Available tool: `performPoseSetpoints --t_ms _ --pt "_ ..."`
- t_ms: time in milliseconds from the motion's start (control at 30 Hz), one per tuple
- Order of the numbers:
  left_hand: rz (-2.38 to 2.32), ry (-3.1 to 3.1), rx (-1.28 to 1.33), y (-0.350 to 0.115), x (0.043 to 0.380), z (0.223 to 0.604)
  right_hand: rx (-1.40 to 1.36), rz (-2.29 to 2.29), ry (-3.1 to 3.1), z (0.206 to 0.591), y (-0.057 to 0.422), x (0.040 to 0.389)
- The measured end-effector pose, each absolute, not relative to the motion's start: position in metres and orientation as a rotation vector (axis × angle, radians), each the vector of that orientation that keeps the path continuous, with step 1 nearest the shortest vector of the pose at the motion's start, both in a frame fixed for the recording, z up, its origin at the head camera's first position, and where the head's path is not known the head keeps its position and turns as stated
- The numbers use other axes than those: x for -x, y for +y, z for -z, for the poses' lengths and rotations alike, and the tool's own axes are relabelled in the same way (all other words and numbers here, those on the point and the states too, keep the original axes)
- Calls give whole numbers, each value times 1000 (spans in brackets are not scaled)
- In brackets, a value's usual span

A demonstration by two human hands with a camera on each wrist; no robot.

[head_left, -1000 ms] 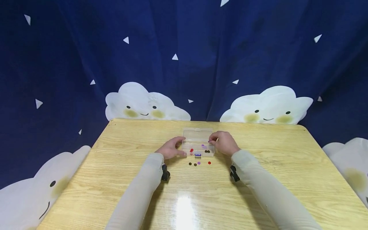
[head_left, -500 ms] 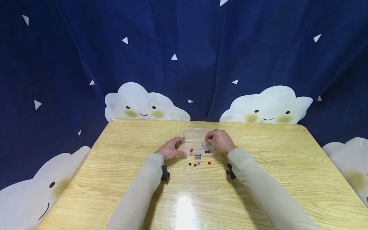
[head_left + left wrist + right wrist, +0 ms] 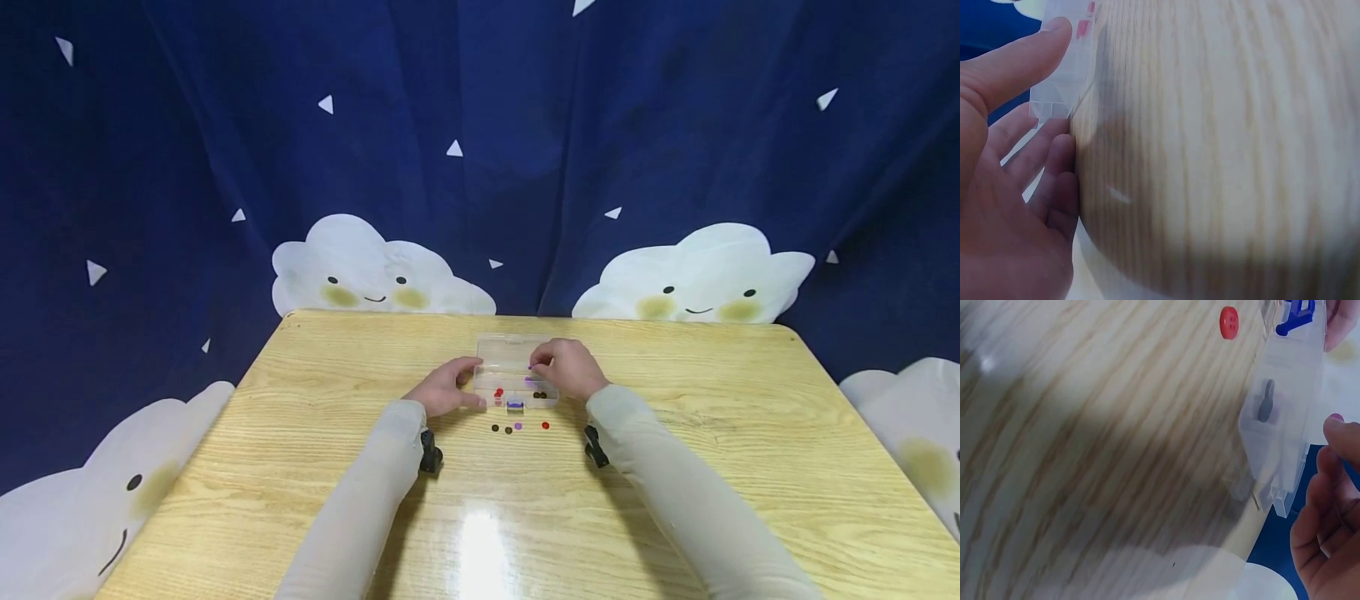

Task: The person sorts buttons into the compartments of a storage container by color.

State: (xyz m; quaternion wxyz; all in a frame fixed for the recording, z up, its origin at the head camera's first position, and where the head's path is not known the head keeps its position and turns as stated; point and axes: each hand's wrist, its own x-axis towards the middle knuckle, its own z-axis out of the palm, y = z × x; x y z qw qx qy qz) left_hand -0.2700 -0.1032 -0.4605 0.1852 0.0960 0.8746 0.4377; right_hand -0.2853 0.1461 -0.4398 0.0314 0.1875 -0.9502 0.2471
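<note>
A clear plastic box (image 3: 487,379) stands on the table with its lid raised at the back; a blue clasp (image 3: 1297,315) is on its front. My left hand (image 3: 444,387) holds the box's left end, thumb at the front and fingers toward the back. Over the box, my right hand (image 3: 572,369) pinches a small purple button (image 3: 1336,417) between thumb and fingertips. Inside the box lie red buttons (image 3: 498,392) at left, a purple button (image 3: 528,379) near the middle and dark buttons (image 3: 540,396) at right.
In front of the box, dark buttons (image 3: 502,429), a light purple button (image 3: 518,426) and a red button (image 3: 545,426) lie on the wooden table (image 3: 315,433). A dark blue curtain (image 3: 480,183) with white clouds hangs behind the table.
My right hand has moved left over the box with the purple button. The left hand stays at the box's left end.
</note>
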Motion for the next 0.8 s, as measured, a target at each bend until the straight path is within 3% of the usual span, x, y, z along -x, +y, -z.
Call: performPoseSetpoints --t_ms 800 --pt "-1218 2475 -270 -104 273 463 -589 -742 -2962 444 137 289"
